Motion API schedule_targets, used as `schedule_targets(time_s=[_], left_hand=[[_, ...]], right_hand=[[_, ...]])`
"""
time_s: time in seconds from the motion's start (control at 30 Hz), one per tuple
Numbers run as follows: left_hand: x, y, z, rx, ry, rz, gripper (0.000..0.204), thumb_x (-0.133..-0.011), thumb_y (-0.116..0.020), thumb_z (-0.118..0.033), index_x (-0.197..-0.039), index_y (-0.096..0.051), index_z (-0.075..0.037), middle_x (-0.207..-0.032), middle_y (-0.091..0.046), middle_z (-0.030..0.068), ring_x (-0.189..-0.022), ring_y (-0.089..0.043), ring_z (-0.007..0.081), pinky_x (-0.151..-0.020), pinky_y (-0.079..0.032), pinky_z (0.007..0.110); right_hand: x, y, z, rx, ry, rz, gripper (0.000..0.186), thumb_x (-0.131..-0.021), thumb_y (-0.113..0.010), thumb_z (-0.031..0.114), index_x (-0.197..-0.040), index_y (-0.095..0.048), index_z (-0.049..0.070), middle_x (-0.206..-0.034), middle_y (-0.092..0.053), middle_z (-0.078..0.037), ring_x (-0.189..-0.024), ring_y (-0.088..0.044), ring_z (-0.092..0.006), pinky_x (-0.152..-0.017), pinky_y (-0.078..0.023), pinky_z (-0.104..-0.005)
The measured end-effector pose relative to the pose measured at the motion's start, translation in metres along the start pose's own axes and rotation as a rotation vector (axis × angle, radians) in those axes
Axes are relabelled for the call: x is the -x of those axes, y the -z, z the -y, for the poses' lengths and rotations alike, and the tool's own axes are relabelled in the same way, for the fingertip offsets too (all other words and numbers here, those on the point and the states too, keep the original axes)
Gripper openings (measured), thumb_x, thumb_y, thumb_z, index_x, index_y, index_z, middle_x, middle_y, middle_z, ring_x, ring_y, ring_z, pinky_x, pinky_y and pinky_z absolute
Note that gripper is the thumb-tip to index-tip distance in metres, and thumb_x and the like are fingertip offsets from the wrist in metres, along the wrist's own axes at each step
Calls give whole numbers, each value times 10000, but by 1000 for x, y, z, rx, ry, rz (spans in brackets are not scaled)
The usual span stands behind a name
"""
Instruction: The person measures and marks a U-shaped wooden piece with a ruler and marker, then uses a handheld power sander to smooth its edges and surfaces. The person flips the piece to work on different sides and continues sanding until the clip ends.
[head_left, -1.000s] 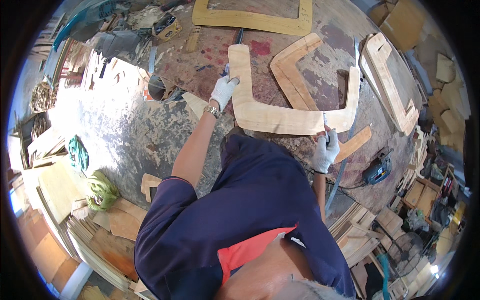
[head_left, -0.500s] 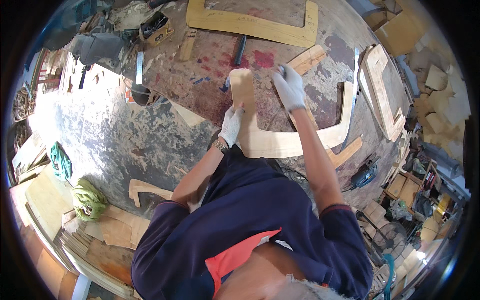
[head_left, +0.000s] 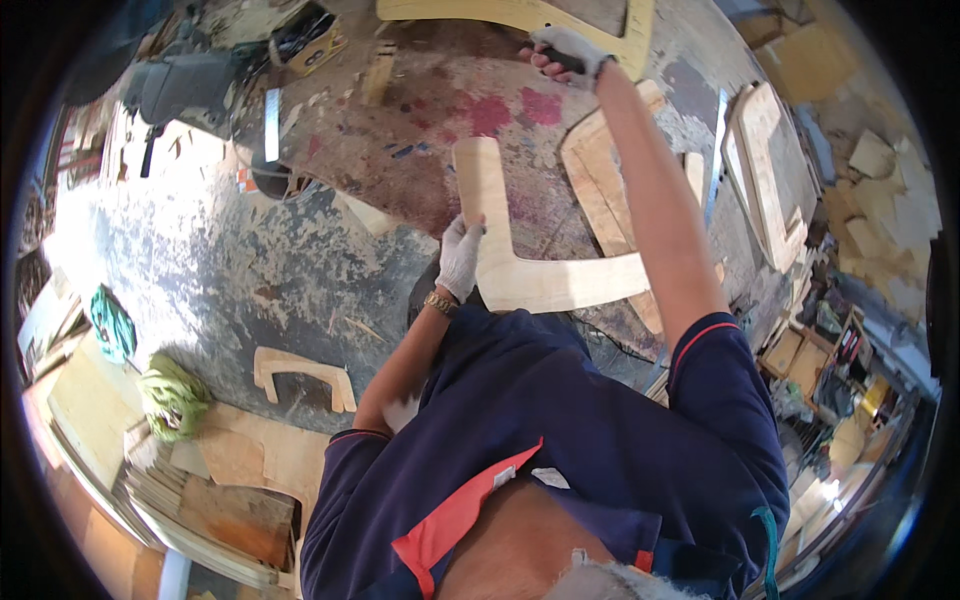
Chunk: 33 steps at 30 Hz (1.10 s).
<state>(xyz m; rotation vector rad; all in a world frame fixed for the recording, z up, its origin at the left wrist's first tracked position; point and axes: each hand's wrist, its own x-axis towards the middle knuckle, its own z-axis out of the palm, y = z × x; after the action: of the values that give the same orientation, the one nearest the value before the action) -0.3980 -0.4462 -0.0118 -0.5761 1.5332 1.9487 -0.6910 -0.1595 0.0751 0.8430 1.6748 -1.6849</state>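
Observation:
My left hand, in a white glove, is closed on the left arm of a pale U-shaped wooden piece lying in front of my body. The piece's right part is hidden under my right forearm. Farther out, my gloved right hand is wrapped round a dark-handled tool, whose exact kind I cannot make out. This hand is above the table, by the yellow U-shaped template at the far edge of the view.
Another curved wooden piece lies under my right forearm. A metal ruler and stacked wooden frames are at the right. A yellow box of tools stands far left. A smaller wooden arch lies near left.
My right hand has moved away from me to the yellow template. The dark tool that lay on the table has gone from its spot; one is in that hand. My left hand keeps its grip.

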Motion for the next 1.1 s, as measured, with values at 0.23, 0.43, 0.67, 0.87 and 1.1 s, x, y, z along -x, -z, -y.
schedule_targets(time_s=[0.23, 0.43, 0.67, 0.87, 1.1], left_hand=[[-16, -21, -10, 37, -151, -90, 220, -1095, -627, -221, -1129, -718, -24, -982, -680, -44, -870, -575, 64, -794, -478, 268], [-44, -38, 15, -65, -207, -183, 280, -1077, -685, -303, -1086, -730, -27, -933, -662, -49, -815, -543, 69, -765, -471, 286], [-70, -41, 21, -217, -307, -146, 340, -980, -809, -230, -1216, -732, 2, -1110, -756, 42, -906, -649, 146, -821, -527, 325], [-67, -40, 22, -157, -247, -121, 330, -994, -791, -233, -1244, -720, -30, -1090, -749, 31, -914, -680, 147, -817, -557, 348], [-67, -39, 20, -191, -263, -115, 318, -993, -789, -234, -1232, -721, -36, -1070, -746, 23, -897, -688, 150, -801, -568, 353]], right_hand=[[201, 67, -136, -79, 182, 397, 511, -989, -703, 208, -1453, -613, 15, -687, -467, 66, -494, -412, -2, -385, -290, -171], [314, 93, -302, -488, 366, -58, 319, -931, -637, 165, -1221, -670, 39, -813, -586, 22, -671, -538, -53, -531, -390, -207], [357, 92, -435, 49, 227, -838, 332, -1111, -608, 356, -1189, -685, 43, -715, -517, 61, -557, -464, -36, -496, -360, -251], [331, 88, -462, -167, 346, -879, 368, -1128, -562, 400, -1171, -664, 50, -683, -526, 49, -545, -496, -50, -493, -384, -254], [326, 88, -475, -246, 348, -856, 395, -1112, -554, 383, -1195, -683, 19, -676, -595, -51, -531, -553, -143, -514, -447, -345]])
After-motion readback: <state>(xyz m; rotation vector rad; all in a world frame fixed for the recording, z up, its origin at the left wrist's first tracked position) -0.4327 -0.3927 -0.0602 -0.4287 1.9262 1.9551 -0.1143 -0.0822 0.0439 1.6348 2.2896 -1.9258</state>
